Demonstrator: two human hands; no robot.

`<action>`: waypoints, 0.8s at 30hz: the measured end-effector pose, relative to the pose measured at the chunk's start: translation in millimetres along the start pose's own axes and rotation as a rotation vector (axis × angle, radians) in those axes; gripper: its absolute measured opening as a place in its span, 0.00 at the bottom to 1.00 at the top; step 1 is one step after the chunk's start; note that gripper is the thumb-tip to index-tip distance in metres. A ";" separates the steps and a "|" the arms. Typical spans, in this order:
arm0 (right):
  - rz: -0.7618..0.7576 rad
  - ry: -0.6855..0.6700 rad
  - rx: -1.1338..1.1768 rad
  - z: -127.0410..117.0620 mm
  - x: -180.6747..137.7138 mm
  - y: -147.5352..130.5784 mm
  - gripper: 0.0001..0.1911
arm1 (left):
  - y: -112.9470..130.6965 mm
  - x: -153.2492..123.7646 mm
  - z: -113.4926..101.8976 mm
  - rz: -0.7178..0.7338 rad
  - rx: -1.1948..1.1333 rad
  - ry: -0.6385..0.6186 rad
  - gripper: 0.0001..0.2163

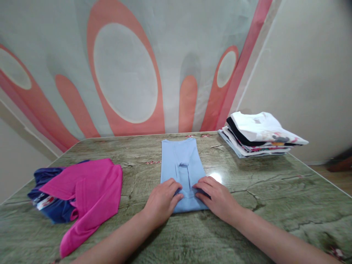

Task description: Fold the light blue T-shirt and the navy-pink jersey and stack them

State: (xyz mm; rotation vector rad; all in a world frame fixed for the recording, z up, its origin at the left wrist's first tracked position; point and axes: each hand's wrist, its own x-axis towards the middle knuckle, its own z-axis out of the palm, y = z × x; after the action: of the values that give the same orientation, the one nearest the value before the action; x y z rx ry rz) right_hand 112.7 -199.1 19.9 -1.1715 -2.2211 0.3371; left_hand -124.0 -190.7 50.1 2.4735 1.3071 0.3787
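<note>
A light blue garment [181,161] lies folded into a long narrow strip in the middle of the table, running away from me. My left hand [162,200] rests on its near left corner with fingers curled over the cloth edge. My right hand [213,196] lies on the near right corner, fingers pressed together on the fabric. Both hands pinch the near end of the garment.
A magenta shirt [90,194] lies crumpled over a dark blue garment [51,200] at the left. A stack of folded shirts [258,134] sits at the far right corner. The green marbled table [275,190] meets a patterned wall hanging behind it.
</note>
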 end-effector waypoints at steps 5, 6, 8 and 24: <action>0.019 -0.029 0.010 -1.4 1.9 -0.9 0.15 | 0.2 1.9 -2.3 0.035 -0.013 -0.012 0.07; 0.018 -0.030 0.012 -1.6 2.6 -1.1 0.15 | 0.7 2.6 -3.0 0.043 -0.007 -0.010 0.07; 0.014 -0.024 0.014 -2.0 3.7 -1.5 0.15 | 1.5 3.6 -4.1 0.052 0.009 0.004 0.05; 0.042 0.016 -0.044 -6.8 -2.1 0.6 0.12 | -16.7 -2.1 -13.3 -0.025 0.039 0.061 0.10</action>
State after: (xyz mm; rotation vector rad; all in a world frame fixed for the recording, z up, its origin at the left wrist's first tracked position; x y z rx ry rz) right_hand 118.1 -200.7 24.1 -1.2416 -2.2028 0.2956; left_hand -142.6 -181.5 55.5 2.4928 1.3813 0.4300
